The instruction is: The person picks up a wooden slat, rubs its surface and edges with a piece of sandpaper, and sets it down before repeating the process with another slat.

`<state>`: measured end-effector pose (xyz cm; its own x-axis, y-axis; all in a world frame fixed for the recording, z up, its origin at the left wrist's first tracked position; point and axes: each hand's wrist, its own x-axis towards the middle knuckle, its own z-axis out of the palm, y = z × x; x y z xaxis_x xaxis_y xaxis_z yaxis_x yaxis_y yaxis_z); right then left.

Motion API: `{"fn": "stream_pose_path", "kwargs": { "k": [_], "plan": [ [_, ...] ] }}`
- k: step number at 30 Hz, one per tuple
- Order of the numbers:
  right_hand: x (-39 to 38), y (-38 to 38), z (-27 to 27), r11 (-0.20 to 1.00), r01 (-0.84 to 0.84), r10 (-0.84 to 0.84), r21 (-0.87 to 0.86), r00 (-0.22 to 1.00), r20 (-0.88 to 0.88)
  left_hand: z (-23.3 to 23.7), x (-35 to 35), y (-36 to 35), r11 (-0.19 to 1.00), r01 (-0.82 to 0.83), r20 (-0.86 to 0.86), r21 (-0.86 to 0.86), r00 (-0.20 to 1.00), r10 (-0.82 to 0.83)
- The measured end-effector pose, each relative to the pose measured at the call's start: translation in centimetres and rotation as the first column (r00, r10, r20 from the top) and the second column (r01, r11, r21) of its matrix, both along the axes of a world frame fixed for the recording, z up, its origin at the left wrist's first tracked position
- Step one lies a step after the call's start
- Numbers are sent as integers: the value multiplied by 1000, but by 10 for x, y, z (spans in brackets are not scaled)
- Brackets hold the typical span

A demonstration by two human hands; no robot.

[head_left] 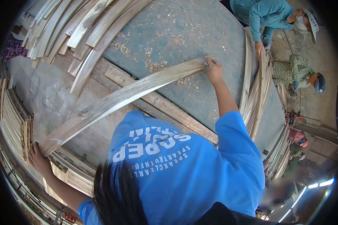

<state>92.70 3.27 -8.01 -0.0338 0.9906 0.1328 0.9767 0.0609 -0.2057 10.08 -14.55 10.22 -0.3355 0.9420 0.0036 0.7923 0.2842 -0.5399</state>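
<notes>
I hold a long, curved wooden plank (124, 96) by its two ends, and it spans from lower left to upper middle. My right hand (214, 70) is closed on its far end, over the grey-green table (199, 22) strewn with wood shavings. My left hand (38, 159) grips the near end, beside stacked wood at the lower left. My blue printed shirt (184, 168) fills the lower middle of the view.
Curved planks (64, 26) lie piled at the table's upper left, and more planks (257, 86) stand along its right edge. A person in a teal shirt (268, 15) touches those planks. A person in a checked shirt (293, 70) crouches further right. Stacked boards (11, 112) line the left.
</notes>
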Motion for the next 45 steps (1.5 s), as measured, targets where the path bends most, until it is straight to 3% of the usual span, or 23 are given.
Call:
{"fn": "stream_pose_path", "kwargs": {
  "k": [2,4,5,8,11,13,14,16,17,19,23,25,29,31,32,35,36,38,39,41,45],
  "plan": [
    [2,2,-1,997,71,-71,1,996,59,-1,1,3,999,-50,9,11,999,50],
    [-23,-5,14,995,-100,100,8,995,-28,-3,-4,1,999,-31,-2,34,1000,31],
    [-13,-1,8,995,-103,104,2,994,-28,-2,-6,0,999,3,-18,54,1000,-2],
    [10,5,-2,999,-39,39,-2,998,-41,3,1,2,1000,-12,-17,27,1000,12],
    [-3,5,11,997,16,-10,-70,995,96,-3,-6,-2,999,-12,-18,46,1000,12],
    [-4,1,13,987,-154,154,-51,988,3,-2,-6,-4,998,-9,-19,60,1000,10],
    [3,4,10,986,-160,160,-53,987,3,-3,-5,-5,998,-15,-25,57,1000,17],
    [18,10,8,998,31,-27,-47,996,84,-2,-4,-6,998,-23,-28,53,999,25],
    [19,8,3,999,26,-22,-44,996,87,-2,-6,-6,998,-19,-30,54,999,21],
    [2,7,4,986,-157,154,-48,987,-51,-5,-5,-8,998,-28,-30,62,999,30],
    [8,8,2,984,-174,169,-48,980,-101,-9,-11,-10,996,-9,-39,90,999,13],
    [15,14,0,999,34,-30,-42,996,80,-7,-9,-9,996,-5,-50,91,999,9],
    [-17,6,8,985,-142,143,-103,990,2,-3,-1,-5,994,-48,14,101,999,47],
    [3,8,-3,991,-106,118,-78,978,169,-5,-4,-4,994,-79,0,73,997,80],
    [15,9,-1,993,40,-13,-108,973,232,-10,-12,-6,995,-78,1,69,997,78],
    [-11,7,18,980,122,-93,-155,979,183,-21,-32,-16,995,-2,-43,98,999,6],
    [-22,5,17,981,117,-87,-156,979,185,-21,-32,-16,995,-18,-57,94,998,24],
    [-35,2,16,974,-186,203,-130,970,136,-24,-30,-15,995,-39,-65,88,997,45],
    [-28,8,14,973,-189,207,-133,969,137,-24,-30,-15,996,-45,-68,75,996,50],
    [-7,15,8,994,26,-13,-110,993,116,-24,-32,-15,998,-38,-72,56,997,42],
    [-37,9,15,981,134,-85,-140,946,313,-28,-38,-17,998,-29,-81,64,996,34]
  ]
}}
